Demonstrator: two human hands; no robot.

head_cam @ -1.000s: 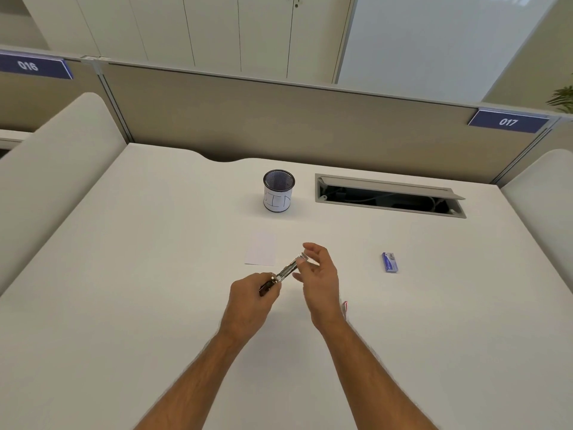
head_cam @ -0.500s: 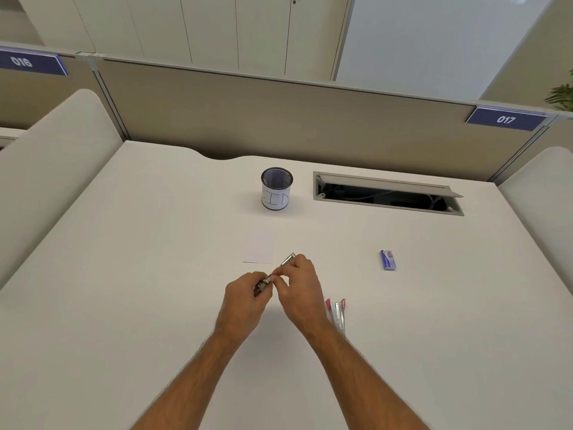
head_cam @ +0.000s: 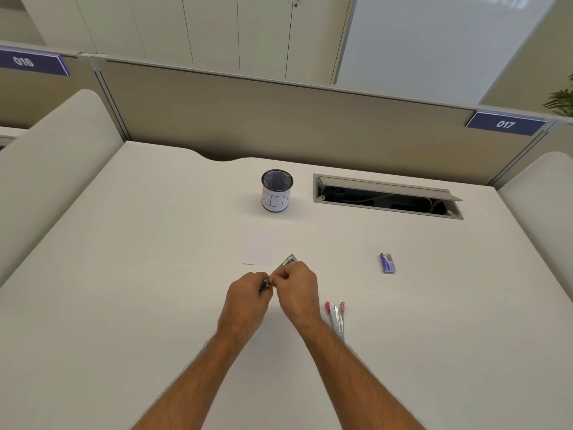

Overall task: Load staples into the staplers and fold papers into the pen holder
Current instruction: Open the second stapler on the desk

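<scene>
Over the middle of the white desk (head_cam: 124, 274) both hands meet on a small dark and metal stapler (head_cam: 286, 263). My left hand (head_cam: 248, 297) grips its dark rear end. My right hand (head_cam: 297, 288) pinches its metal top near the middle, and the shiny front end sticks out past the fingers. A small white paper (head_cam: 259, 247) lies flat just beyond the hands. The mesh pen holder (head_cam: 276, 190) with a white label stands farther back. A pink stapler (head_cam: 336, 318) lies open to the right of my right wrist. A blue staple box (head_cam: 387, 262) sits farther right.
An open cable tray (head_cam: 387, 197) is cut into the desk at the back right. A beige partition (head_cam: 279, 119) closes off the far edge, and padded side panels stand at the left and right ends.
My hands have drawn closer together and slightly nearer to me. My right hand slid from the stapler's front tip back toward its middle. The pink stapler has come into view.
</scene>
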